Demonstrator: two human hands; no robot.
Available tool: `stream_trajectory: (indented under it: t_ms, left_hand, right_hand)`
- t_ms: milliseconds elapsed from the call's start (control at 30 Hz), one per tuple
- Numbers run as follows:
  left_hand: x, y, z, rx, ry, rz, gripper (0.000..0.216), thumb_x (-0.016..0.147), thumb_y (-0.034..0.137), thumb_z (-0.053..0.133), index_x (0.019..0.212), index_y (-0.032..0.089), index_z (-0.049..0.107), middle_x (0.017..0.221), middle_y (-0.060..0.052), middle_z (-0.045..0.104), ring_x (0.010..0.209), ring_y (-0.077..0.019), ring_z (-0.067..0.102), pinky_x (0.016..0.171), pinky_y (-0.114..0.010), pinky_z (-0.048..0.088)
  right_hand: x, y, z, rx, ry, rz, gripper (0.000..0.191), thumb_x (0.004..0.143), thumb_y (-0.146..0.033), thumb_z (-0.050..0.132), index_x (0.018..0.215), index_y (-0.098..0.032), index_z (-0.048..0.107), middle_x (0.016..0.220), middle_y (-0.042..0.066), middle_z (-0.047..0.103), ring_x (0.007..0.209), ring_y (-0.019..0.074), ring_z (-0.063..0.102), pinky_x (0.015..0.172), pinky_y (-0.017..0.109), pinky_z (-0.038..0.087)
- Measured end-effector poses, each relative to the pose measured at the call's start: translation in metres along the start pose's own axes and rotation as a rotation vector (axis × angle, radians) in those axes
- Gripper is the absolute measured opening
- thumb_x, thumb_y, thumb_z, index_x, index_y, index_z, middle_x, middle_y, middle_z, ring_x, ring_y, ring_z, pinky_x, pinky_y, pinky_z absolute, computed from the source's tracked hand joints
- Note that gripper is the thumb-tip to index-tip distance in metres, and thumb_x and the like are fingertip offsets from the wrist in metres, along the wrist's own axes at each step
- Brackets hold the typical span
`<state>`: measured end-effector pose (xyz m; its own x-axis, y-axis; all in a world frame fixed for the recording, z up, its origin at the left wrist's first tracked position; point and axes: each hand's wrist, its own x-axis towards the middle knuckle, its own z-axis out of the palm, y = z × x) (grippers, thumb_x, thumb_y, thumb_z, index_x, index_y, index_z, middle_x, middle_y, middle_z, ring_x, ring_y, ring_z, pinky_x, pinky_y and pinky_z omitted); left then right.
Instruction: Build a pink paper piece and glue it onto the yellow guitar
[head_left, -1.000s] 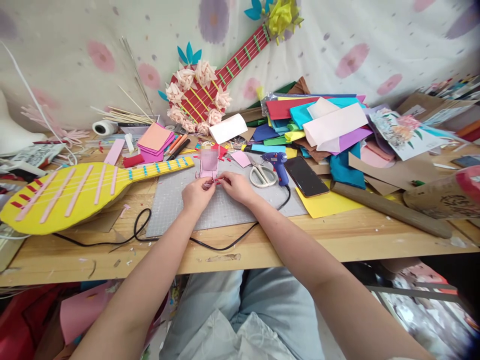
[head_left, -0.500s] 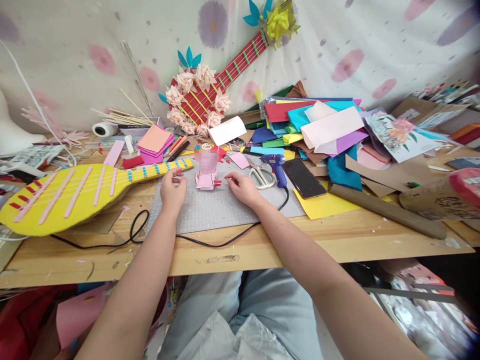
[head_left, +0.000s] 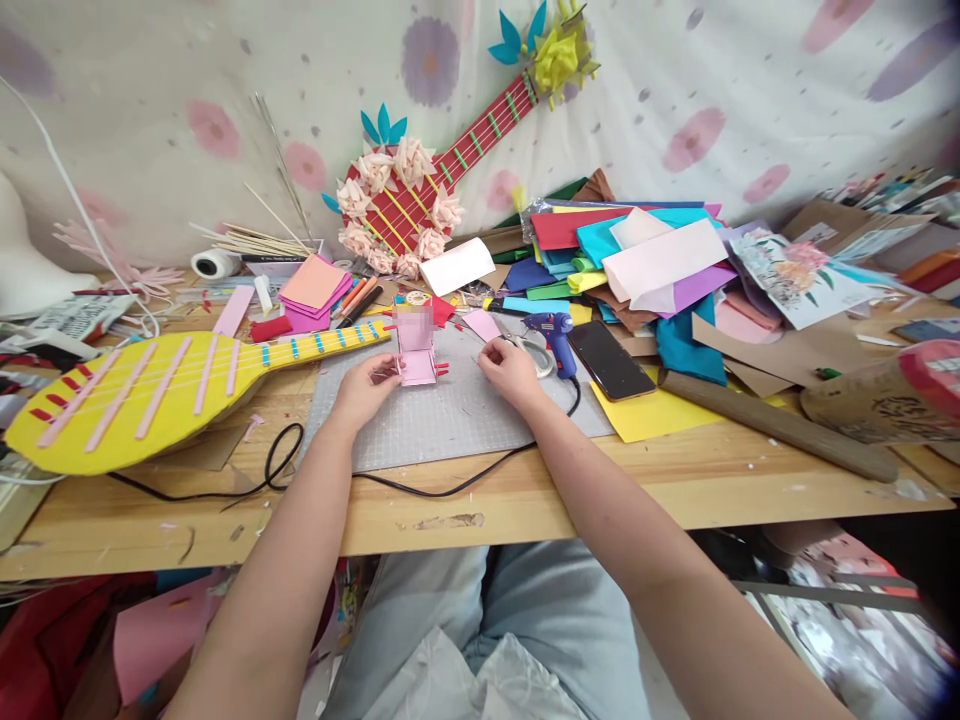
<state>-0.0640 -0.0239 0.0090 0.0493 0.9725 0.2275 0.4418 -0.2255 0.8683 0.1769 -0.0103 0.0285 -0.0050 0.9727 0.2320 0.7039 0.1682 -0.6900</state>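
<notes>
A small pink folded-paper piece [head_left: 418, 368] stands on the grey cutting mat [head_left: 457, 435], with an upright back part that is blurred and short red sticks at its sides. My left hand [head_left: 364, 392] has its fingertips closed on the left edge of this piece. To the right of it, apart from it, my right hand [head_left: 511, 372] hovers low over the mat with thumb and fingers pinched. Whatever is in that pinch is too small to name. Partly behind the right hand lie the white-handled scissors [head_left: 541, 358], and beside them a blue glue gun [head_left: 553, 335].
A yellow paper lute [head_left: 150, 390] lies at left. Against the backdrop leans a red stringed craft instrument [head_left: 480, 135] with paper roses. A black phone [head_left: 611, 360], a brown tube [head_left: 772, 420] and piled coloured paper [head_left: 667, 255] fill the right. A black cord [head_left: 442, 492] crosses the front.
My left hand has moved right and taken hold of the pink piece's left edge. The piece appears turned slightly. My right hand has shifted a little right, away from it.
</notes>
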Motion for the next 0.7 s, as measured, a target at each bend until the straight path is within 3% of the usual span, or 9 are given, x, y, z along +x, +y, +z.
stream_trajectory:
  t_ms: [200, 333, 500, 633, 700]
  left_hand:
    - [-0.005, 0.01, 0.007, 0.106, 0.017, 0.004, 0.032, 0.066, 0.026, 0.064, 0.097, 0.019, 0.064, 0.094, -0.005, 0.067, 0.073, -0.0133, 0.059, 0.067, -0.028, 0.047]
    - [-0.005, 0.014, 0.012, 0.139, 0.055, 0.013, 0.041, 0.067, 0.027, 0.064, 0.107, 0.021, 0.061, 0.092, -0.003, 0.067, 0.072, -0.0124, 0.058, 0.066, -0.026, 0.046]
    - [-0.002, 0.016, 0.011, 0.144, 0.164, -0.025, 0.046, 0.067, 0.026, 0.064, 0.113, 0.021, 0.058, 0.091, -0.003, 0.067, 0.069, -0.0118, 0.057, 0.062, -0.025, 0.044]
    - [0.0, 0.011, 0.013, 0.139, 0.144, -0.03, 0.047, 0.066, 0.025, 0.064, 0.113, 0.022, 0.058, 0.091, -0.003, 0.067, 0.074, -0.0131, 0.058, 0.064, -0.026, 0.044]
    - [0.001, 0.007, 0.016, 0.116, 0.124, -0.019, 0.048, 0.066, 0.025, 0.064, 0.113, 0.022, 0.057, 0.091, -0.003, 0.067, 0.077, -0.0139, 0.059, 0.067, -0.026, 0.044]
  right_hand:
    - [0.005, 0.005, -0.002, -0.145, 0.023, 0.12, 0.024, 0.083, -0.035, 0.042, 0.079, -0.02, 0.061, 0.073, 0.003, 0.063, 0.07, 0.0168, 0.055, 0.061, 0.025, 0.034]
    - [0.009, 0.004, -0.01, -0.275, -0.003, 0.191, 0.036, 0.089, -0.037, 0.031, 0.086, -0.02, 0.063, 0.08, 0.007, 0.064, 0.076, 0.0199, 0.058, 0.065, 0.027, 0.036]
    - [0.009, 0.001, -0.015, -0.397, -0.008, 0.182, 0.049, 0.091, -0.04, 0.021, 0.083, -0.019, 0.064, 0.08, 0.009, 0.065, 0.078, 0.0211, 0.06, 0.067, 0.029, 0.038]
    - [0.004, -0.001, -0.016, -0.44, -0.122, 0.053, 0.037, 0.08, -0.053, 0.044, 0.084, -0.021, 0.061, 0.082, 0.005, 0.065, 0.079, 0.0194, 0.059, 0.067, 0.027, 0.04]
    - [0.002, -0.001, -0.014, -0.481, -0.185, -0.045, 0.031, 0.075, -0.048, 0.054, 0.087, -0.02, 0.06, 0.091, 0.006, 0.065, 0.088, 0.0196, 0.057, 0.071, 0.027, 0.041]
